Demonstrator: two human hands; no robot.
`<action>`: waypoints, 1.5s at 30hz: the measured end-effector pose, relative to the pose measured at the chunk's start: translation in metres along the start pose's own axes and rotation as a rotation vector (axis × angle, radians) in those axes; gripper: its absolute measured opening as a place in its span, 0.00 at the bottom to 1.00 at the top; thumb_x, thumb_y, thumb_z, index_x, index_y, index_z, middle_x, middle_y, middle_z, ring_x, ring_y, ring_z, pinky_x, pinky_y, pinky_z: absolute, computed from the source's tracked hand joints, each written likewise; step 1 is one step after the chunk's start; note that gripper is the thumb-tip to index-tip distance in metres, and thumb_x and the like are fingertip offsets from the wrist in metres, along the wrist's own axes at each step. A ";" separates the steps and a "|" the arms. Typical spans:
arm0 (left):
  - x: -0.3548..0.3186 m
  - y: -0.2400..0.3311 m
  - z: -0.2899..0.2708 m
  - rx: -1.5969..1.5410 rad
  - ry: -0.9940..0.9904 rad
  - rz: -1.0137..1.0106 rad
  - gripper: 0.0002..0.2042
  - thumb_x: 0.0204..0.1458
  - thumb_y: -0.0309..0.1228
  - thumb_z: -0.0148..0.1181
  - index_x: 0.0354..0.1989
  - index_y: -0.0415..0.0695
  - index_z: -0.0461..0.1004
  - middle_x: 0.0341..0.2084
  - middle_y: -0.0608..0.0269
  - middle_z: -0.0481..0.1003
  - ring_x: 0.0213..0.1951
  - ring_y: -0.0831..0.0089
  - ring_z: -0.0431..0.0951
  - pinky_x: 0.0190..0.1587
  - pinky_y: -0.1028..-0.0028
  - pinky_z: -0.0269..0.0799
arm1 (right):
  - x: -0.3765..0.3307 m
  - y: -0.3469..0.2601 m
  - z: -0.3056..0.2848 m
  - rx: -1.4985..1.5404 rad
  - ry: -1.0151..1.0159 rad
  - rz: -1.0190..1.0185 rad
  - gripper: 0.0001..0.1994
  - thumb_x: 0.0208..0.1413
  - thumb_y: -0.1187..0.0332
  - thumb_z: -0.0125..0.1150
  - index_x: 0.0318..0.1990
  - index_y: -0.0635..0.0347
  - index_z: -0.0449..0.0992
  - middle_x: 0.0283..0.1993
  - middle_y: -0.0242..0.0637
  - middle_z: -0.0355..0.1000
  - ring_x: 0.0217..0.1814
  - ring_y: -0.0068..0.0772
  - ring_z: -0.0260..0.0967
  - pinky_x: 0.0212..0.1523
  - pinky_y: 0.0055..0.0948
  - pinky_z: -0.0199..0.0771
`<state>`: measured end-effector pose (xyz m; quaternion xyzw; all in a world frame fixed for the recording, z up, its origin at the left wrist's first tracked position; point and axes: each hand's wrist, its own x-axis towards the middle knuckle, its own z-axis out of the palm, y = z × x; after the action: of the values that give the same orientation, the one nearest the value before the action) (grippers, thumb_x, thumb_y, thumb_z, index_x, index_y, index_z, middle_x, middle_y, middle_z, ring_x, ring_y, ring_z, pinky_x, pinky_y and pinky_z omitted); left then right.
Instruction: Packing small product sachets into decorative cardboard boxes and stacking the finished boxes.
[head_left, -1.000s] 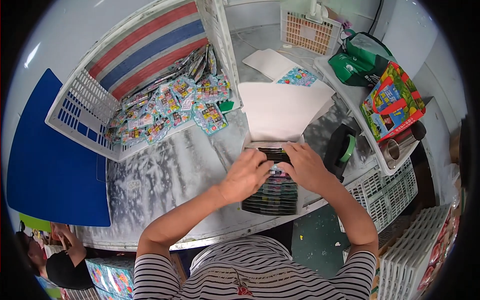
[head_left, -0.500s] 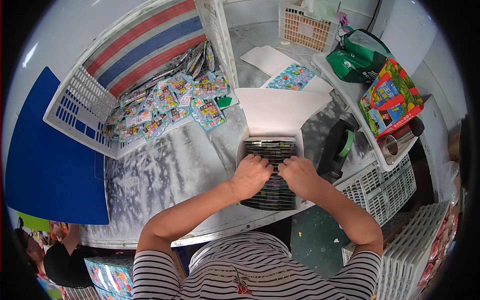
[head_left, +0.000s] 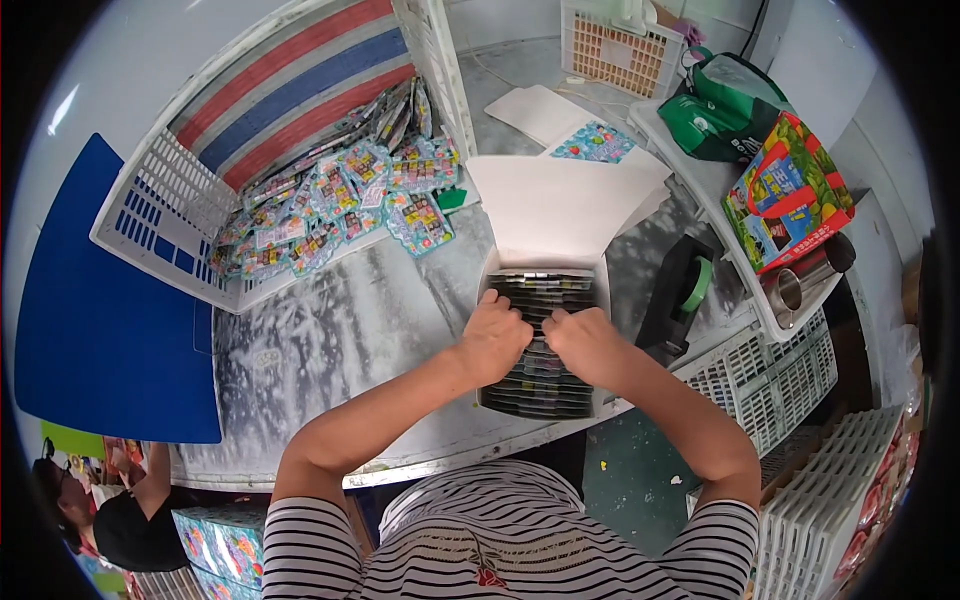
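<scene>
An open white cardboard box (head_left: pixel 545 215) stands near the table's front edge, its lid raised away from me. Flat packets (head_left: pixel 545 385) fill it, upright in a tight row from front to back. My left hand (head_left: pixel 495 335) is closed at the left side of the row, with curled fingers at the packets' top edges. My right hand (head_left: pixel 583 345) is closed over the middle and right of the row, thumb and fingers pinched together on the packets. The fingertips of both hands are partly hidden among them.
A white plastic crate (head_left: pixel 165 220) lies tipped at the left, spilling loose colourful packets (head_left: pixel 330 205). Right of the box are a black tape dispenser (head_left: pixel 680 300) and a side shelf with bags (head_left: pixel 790 200) and a metal cup (head_left: pixel 785 290). Another person (head_left: pixel 130 520) works at lower left.
My left hand has shifted slightly left toward the box's side wall, and my right hand slightly left over the row. The gap between packets has changed a little. The view has tilted slightly.
</scene>
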<state>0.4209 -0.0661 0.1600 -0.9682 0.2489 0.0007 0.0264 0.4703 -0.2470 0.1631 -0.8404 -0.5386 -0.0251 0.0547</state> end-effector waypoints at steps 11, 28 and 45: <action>0.022 -0.007 -0.001 -0.169 0.495 -0.044 0.11 0.42 0.22 0.56 0.36 0.34 0.73 0.34 0.54 0.67 0.39 0.60 0.71 0.43 0.66 0.70 | 0.026 0.043 0.005 -0.124 0.315 0.096 0.05 0.44 0.74 0.61 0.29 0.63 0.71 0.30 0.41 0.68 0.38 0.41 0.70 0.35 0.35 0.72; 0.052 -0.024 0.013 -0.251 0.347 -0.043 0.10 0.43 0.21 0.56 0.36 0.37 0.72 0.35 0.54 0.69 0.41 0.57 0.72 0.44 0.66 0.71 | 0.058 0.067 -0.007 -0.250 -0.181 0.171 0.03 0.39 0.74 0.60 0.24 0.55 0.80 0.27 0.38 0.77 0.34 0.39 0.77 0.32 0.34 0.76; 0.055 -0.031 0.024 -0.196 0.187 -0.072 0.07 0.52 0.29 0.50 0.35 0.40 0.72 0.30 0.53 0.77 0.36 0.52 0.77 0.39 0.58 0.71 | 0.070 0.066 0.001 -0.285 -0.258 0.185 0.04 0.41 0.71 0.59 0.24 0.53 0.80 0.30 0.37 0.77 0.35 0.39 0.76 0.32 0.34 0.76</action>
<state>0.4841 -0.0645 0.1370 -0.9703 0.2139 -0.0661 -0.0917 0.5596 -0.2106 0.1648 -0.8818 -0.4525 0.0121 -0.1322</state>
